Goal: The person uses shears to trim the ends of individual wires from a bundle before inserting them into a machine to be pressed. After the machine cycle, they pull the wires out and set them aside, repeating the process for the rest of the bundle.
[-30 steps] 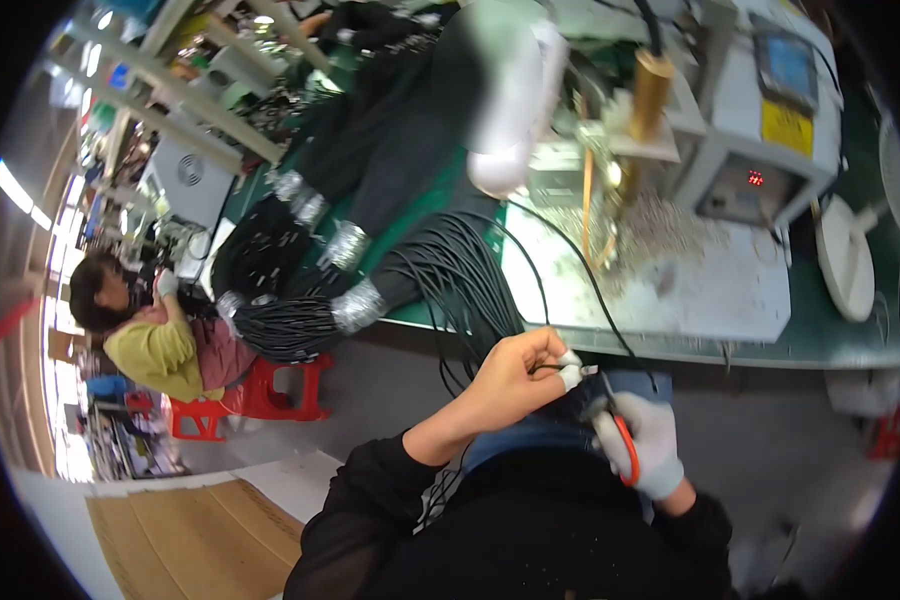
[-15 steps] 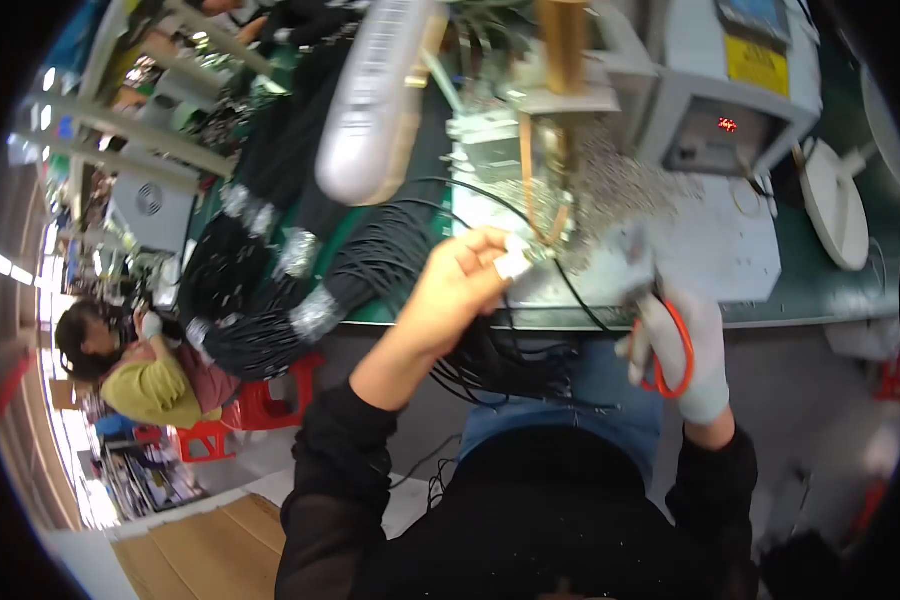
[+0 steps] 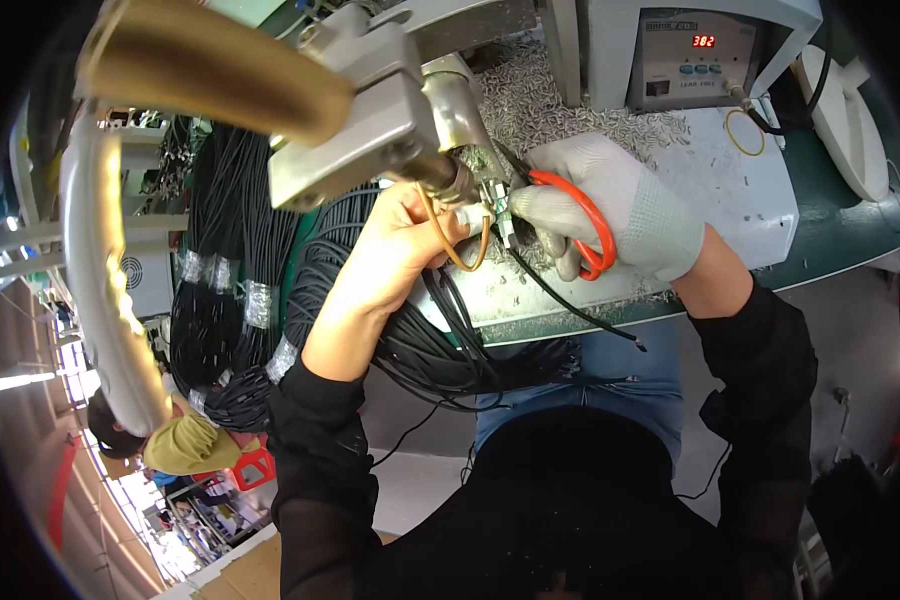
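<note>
My left hand (image 3: 385, 250), bare with white covers on its fingertips, pinches a small silvery connector (image 3: 501, 212) below the metal head of a bench machine. A black cable (image 3: 568, 312) trails from there towards the bench's near edge. My right hand (image 3: 610, 200) wears a pale grey work glove. Red-handled scissors (image 3: 602, 235) are held in it, their loop around the fingers and their blades hidden. Its thumb and forefinger reach the connector from the right; whether they grip it, I cannot tell. A thin copper-coloured tube (image 3: 483, 250) curves in front of the left fingertips.
The machine's brass-coloured handle (image 3: 220, 70) juts out at upper left, beside a long lit lamp (image 3: 115, 290). Black cable bundles (image 3: 260, 200) lie left. A control box with red display (image 3: 695, 65) stands behind metal scraps (image 3: 540, 105). A person (image 3: 190, 445) sits far left.
My right hand has moved up and left with the scissors, from the bench edge to beside my left hand. My left hand remains at the machine. The view has shifted, bringing the machine head closer.
</note>
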`<state>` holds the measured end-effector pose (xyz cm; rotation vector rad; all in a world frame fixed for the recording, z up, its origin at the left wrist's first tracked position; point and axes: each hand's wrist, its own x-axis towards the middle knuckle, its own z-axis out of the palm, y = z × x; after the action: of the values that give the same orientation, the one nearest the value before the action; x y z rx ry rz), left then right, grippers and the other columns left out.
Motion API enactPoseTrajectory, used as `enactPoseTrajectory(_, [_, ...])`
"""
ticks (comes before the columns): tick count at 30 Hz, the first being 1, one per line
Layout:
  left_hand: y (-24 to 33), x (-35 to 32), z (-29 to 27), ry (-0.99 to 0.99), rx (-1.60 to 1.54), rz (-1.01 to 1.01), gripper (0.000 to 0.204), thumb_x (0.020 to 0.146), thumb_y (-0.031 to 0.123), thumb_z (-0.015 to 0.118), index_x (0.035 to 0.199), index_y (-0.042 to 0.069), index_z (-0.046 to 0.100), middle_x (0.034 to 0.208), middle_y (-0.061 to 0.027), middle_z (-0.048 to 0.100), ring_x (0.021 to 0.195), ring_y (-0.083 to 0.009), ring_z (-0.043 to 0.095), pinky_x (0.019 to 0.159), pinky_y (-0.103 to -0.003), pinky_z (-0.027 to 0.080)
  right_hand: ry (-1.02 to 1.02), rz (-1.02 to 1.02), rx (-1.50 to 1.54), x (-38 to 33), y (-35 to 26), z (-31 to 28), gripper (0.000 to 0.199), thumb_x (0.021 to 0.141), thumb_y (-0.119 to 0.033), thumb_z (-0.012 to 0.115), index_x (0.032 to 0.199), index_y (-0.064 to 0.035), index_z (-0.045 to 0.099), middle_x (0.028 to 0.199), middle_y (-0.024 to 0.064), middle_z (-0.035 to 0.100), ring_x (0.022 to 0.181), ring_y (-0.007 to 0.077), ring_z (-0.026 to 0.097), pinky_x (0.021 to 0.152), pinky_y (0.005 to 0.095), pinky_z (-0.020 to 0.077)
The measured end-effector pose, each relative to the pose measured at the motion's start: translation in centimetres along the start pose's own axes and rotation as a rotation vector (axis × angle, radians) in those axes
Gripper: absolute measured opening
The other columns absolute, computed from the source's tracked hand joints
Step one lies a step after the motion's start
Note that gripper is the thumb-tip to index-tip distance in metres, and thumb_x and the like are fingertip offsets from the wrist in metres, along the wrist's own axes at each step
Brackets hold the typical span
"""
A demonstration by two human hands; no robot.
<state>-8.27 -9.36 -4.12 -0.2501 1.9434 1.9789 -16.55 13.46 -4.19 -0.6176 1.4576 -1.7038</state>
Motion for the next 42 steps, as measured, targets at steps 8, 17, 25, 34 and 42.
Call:
enactPoseTrajectory(8, [2.9,-0.5,2.2,0.185,0.370,0.013,0.018,0.084,0.015,0.068,0.095,0.003,0.063,0.084,-0.0001,0.062,0.082,-0.0087,0.056,0.076,-0.027,0.047,0.027,0.121,-0.096,1.0,-1.2,0.0,0.029,0.084,-0.019,0.061,0.068,0.0031,0.051,0.052,0.0065,0.053,0.039,0.0122,0.054,0.035,0.0245,0.0404])
enactPoseTrajectory(17, [1.6,-0.7,2.5,0.205,0.431,0.089,0.017,0.084,0.013,0.065,0.097,0.002,0.062,0.083,-0.0004,0.061,0.078,-0.0086,0.054,0.072,-0.027,0.047,0.010,0.127,-0.016,0.9,-1.1,-0.2,0.029,0.084,-0.018,0.061,0.068,0.0037,0.052,0.051,0.0057,0.052,0.039,0.0111,0.053,0.035,0.0243,0.0399])
enactPoseTrajectory(25, [0.8,-0.9,2.6,0.241,0.540,0.202,0.018,0.084,0.012,0.069,0.098,0.004,0.059,0.082,0.0041,0.059,0.075,-0.0052,0.051,0.067,-0.022,0.043,-0.055,-0.154,-0.095,1.2,1.0,-0.6,0.029,0.084,-0.019,0.062,0.067,0.0029,0.053,0.050,0.0047,0.051,0.039,0.0098,0.052,0.035,0.0243,0.0401])
enactPoseTrajectory(34, [0.9,-0.1,2.0,0.190,0.578,0.261,0.008,0.085,0.005,0.063,0.087,0.005,0.056,0.076,0.0049,0.054,0.068,-0.0047,0.048,0.061,-0.022,0.041,-0.067,-0.026,-0.049,1.7,0.6,-1.1,0.029,0.084,-0.020,0.062,0.068,0.0031,0.053,0.050,0.0061,0.052,0.040,0.0117,0.054,0.036,0.0254,0.0416])
enactPoseTrajectory(42, [1.0,-0.5,3.4,0.191,0.347,0.271,0.016,0.090,0.018,0.060,0.089,0.002,0.059,0.068,0.0044,0.052,0.057,-0.0035,0.044,0.049,-0.021,0.035,0.221,-0.975,-1.083,2.9,3.8,-1.9,0.032,0.084,-0.026,0.064,0.069,0.0004,0.054,0.055,0.0095,0.058,0.042,0.0178,0.057,0.038,0.0289,0.0424])
